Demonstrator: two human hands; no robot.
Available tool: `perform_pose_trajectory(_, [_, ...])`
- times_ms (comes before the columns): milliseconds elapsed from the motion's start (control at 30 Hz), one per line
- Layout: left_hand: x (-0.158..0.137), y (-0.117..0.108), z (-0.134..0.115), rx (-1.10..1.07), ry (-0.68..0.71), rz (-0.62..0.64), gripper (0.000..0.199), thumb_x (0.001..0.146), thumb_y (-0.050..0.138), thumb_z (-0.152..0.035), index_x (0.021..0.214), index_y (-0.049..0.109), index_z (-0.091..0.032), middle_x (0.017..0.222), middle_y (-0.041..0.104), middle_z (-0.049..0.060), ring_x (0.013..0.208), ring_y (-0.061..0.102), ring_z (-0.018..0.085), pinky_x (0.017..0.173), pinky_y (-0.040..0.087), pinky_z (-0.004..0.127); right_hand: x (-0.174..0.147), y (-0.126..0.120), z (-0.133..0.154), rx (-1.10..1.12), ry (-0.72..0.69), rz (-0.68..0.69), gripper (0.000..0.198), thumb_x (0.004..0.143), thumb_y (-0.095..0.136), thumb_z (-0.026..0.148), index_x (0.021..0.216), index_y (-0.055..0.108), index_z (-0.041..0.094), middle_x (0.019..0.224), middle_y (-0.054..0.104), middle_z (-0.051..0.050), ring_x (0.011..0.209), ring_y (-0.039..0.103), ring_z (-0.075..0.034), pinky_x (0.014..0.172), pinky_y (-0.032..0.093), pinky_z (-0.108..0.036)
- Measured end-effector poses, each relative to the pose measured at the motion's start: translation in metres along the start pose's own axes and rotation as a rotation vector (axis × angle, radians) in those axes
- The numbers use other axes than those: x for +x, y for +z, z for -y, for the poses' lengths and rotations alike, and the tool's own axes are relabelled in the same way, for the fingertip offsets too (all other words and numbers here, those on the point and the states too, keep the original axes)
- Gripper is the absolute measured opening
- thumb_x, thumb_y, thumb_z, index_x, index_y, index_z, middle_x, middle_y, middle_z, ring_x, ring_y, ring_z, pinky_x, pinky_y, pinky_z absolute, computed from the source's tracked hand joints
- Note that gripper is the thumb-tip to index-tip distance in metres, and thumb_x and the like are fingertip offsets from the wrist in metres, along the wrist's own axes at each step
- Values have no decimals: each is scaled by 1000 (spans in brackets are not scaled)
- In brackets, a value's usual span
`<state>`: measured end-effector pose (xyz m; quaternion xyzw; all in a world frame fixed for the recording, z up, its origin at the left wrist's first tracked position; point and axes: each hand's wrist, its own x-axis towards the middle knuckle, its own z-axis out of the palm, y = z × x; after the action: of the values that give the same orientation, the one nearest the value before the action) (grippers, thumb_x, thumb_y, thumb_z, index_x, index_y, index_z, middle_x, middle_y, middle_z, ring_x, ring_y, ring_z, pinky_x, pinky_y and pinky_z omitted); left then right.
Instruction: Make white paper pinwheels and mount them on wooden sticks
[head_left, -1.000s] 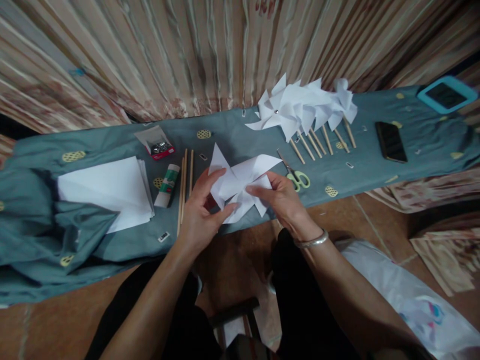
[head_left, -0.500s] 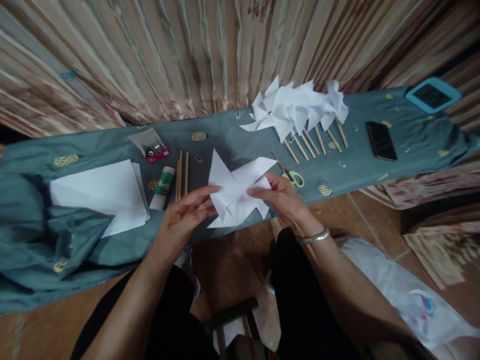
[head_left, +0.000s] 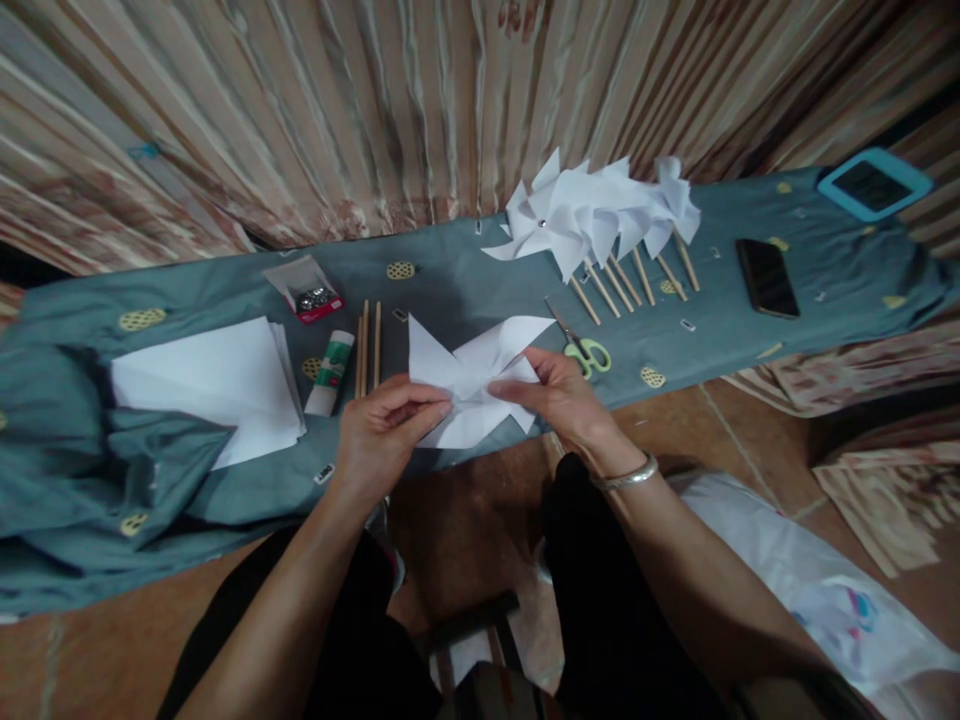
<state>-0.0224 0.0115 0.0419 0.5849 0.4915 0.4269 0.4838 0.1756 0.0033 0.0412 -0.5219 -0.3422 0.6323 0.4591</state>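
A white paper pinwheel without a stick is held between my two hands above the front edge of the cloth-covered table. My left hand pinches its left side between thumb and fingers. On the other side, my right hand grips the paper, thumb on top near the centre and fingers beneath. Just beyond the right hand lie green-handled scissors. Several wooden sticks and a green-and-white glue stick rest left of the pinwheel.
Finished white pinwheels on sticks lie in an overlapping row at the back. A stack of white paper and a small box of metal pins are on the left. A phone and a blue-framed device lie right.
My left hand has moved inward along the pinwheel's left side and now pinches it closer to the centre. The right hand keeps its hold. The view has shifted slightly.
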Motion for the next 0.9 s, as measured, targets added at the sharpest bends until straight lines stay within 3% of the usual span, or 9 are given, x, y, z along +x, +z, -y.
perform_pose_trajectory(333, [1, 6, 15, 67, 6, -53, 9, 71, 73, -32, 75, 75, -24, 76, 68, 0, 69, 61, 15, 67, 48, 27, -3, 6, 2, -94, -53, -6, 33, 56, 84, 32, 80, 67, 18, 74, 69, 2, 61, 58, -12, 60, 48, -27])
perform_pose_trajectory(900, [1, 8, 16, 130, -3, -62, 9, 72, 72, -32, 75, 75, -24, 74, 67, -1, 67, 59, 14, 65, 45, 27, -4, 6, 2, -149, -62, -13, 27, 60, 79, 28, 80, 65, 18, 74, 66, 2, 63, 55, -12, 60, 45, -27])
